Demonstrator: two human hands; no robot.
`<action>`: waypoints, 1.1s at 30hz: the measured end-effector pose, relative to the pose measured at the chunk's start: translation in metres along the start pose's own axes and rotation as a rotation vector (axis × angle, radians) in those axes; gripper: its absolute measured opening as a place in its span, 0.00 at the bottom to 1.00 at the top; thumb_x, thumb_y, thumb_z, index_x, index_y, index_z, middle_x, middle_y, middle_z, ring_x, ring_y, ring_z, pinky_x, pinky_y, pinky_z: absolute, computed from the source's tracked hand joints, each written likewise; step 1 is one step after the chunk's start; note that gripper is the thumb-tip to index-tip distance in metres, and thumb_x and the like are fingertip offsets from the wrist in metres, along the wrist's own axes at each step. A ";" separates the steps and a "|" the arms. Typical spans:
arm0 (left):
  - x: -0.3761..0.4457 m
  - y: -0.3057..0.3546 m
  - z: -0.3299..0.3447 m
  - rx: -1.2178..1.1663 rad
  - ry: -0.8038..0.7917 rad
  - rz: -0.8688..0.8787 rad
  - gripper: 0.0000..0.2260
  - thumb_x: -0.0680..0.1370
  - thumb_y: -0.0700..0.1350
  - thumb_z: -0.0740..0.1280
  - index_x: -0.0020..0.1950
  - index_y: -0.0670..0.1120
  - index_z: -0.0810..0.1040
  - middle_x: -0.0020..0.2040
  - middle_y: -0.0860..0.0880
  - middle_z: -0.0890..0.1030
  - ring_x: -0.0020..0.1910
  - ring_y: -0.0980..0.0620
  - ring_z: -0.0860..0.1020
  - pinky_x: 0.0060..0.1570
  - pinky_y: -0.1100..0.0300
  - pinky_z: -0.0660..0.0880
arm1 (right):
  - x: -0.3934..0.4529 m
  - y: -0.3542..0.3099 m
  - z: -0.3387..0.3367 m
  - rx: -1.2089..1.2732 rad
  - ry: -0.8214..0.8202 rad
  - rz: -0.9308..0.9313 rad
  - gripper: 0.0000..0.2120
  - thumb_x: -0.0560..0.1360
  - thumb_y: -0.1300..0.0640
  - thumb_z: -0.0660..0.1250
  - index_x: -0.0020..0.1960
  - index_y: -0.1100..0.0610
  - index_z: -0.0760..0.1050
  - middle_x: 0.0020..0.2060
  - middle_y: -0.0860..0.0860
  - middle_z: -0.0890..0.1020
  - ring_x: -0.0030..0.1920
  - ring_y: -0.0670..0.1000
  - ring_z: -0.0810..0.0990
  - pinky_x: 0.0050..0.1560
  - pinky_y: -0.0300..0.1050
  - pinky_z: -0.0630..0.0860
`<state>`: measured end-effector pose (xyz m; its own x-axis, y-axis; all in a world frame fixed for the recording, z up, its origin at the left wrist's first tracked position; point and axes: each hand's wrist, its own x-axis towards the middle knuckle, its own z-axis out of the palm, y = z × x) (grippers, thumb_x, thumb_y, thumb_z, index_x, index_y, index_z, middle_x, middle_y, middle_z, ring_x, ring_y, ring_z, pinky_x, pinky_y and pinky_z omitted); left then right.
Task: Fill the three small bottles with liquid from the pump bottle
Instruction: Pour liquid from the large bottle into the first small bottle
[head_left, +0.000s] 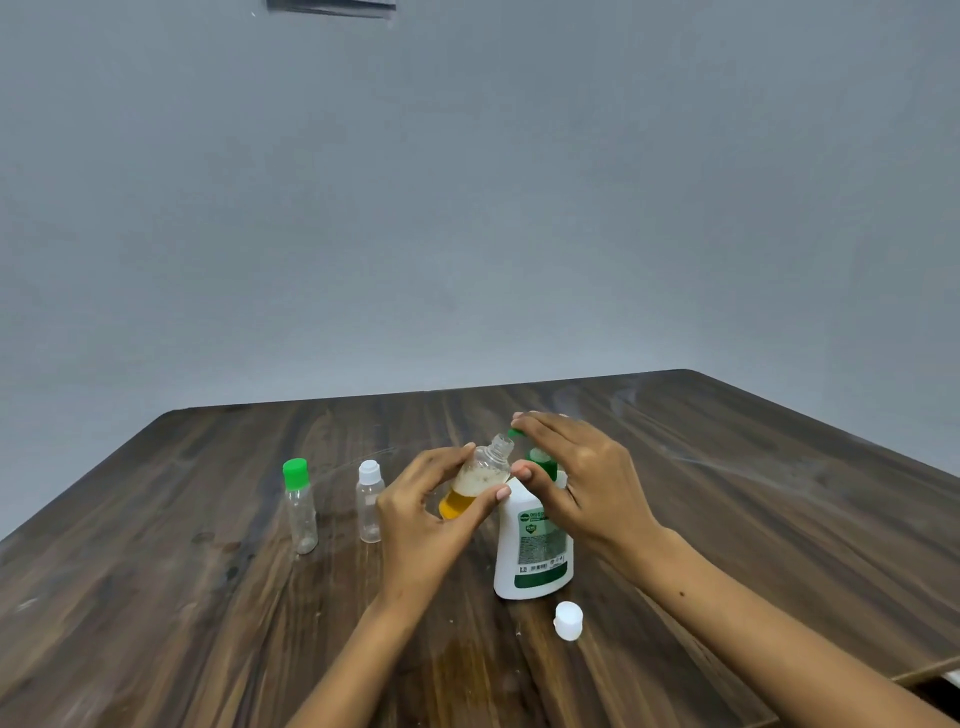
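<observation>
Grey wall (467, 208) backs the wooden table (156, 597). Left hand (426, 514) grasps an uncapped small bottle (475, 480), tilted toward the pump bottle (532, 551); right hand (582, 483) presses flat-fingered on its pump.

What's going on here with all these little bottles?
A person is filling travel bottles with soap. The left hand holds an uncapped small bottle tilted toward the green nozzle of the white pump bottle, while the right hand rests on the pump head. It holds amber liquid with foam on top. Its white cap lies on the wooden table. The green-capped bottle and white-capped bottle stand to the left, capped and looking empty.
</observation>
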<state>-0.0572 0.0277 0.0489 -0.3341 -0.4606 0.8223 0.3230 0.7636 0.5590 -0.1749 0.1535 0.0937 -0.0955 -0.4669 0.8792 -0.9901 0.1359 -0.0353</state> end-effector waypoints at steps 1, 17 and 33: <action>0.000 -0.001 0.000 0.005 0.002 0.001 0.20 0.65 0.49 0.79 0.54 0.44 0.83 0.50 0.57 0.82 0.52 0.62 0.80 0.49 0.73 0.75 | 0.002 0.001 -0.001 -0.004 0.004 -0.010 0.35 0.79 0.34 0.46 0.55 0.59 0.81 0.51 0.52 0.83 0.52 0.51 0.81 0.51 0.39 0.72; 0.000 0.002 -0.001 -0.023 -0.002 0.005 0.21 0.66 0.54 0.76 0.55 0.44 0.83 0.50 0.56 0.82 0.52 0.62 0.81 0.50 0.73 0.75 | -0.007 -0.003 0.006 -0.020 0.010 0.037 0.35 0.78 0.33 0.46 0.55 0.59 0.81 0.50 0.52 0.84 0.48 0.51 0.83 0.47 0.38 0.74; 0.001 -0.002 0.001 -0.004 0.004 0.012 0.20 0.65 0.49 0.79 0.54 0.44 0.84 0.49 0.55 0.83 0.51 0.60 0.81 0.49 0.71 0.76 | 0.003 -0.003 -0.001 0.003 -0.002 0.060 0.37 0.78 0.32 0.43 0.55 0.57 0.81 0.51 0.51 0.84 0.49 0.51 0.83 0.45 0.37 0.72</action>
<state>-0.0591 0.0259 0.0480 -0.3263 -0.4532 0.8295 0.3308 0.7673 0.5493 -0.1719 0.1523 0.0968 -0.1550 -0.4595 0.8746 -0.9828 0.1613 -0.0894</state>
